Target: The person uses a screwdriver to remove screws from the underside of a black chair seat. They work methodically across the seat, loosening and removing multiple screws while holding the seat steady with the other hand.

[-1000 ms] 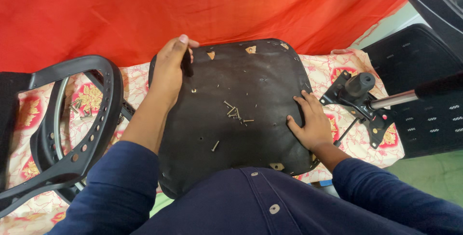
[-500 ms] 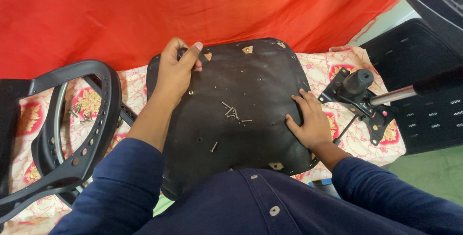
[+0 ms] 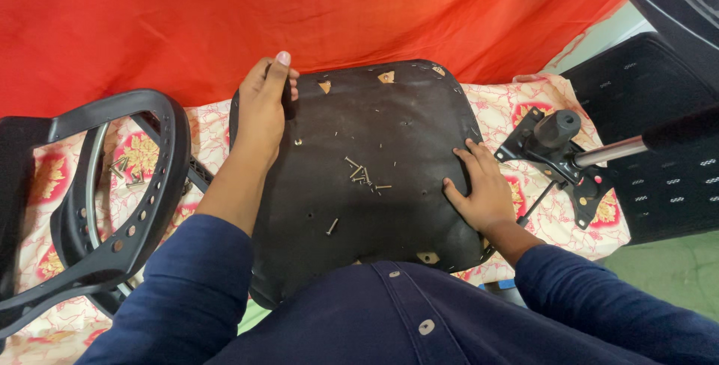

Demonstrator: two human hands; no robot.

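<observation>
Now left hand point(image 3: 264, 107) curled around dark handle at seat panel point(image 3: 359, 178) far-left corner; right hand point(image 3: 478, 189) flat, open.

Makeshift repair workshop: dismantled chair parts point(image 3: 97, 208) and loose screws point(image 3: 363, 176).

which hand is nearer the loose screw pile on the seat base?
Right. The right hand lies flat on the seat base, just right of the screw pile. The left hand grips a dark handle at the far left corner, farther off.

Red cloth backdrop point(image 3: 374, 5), floral sheet point(image 3: 532, 110) beneath, green floor point(image 3: 666, 275) at right.
</observation>
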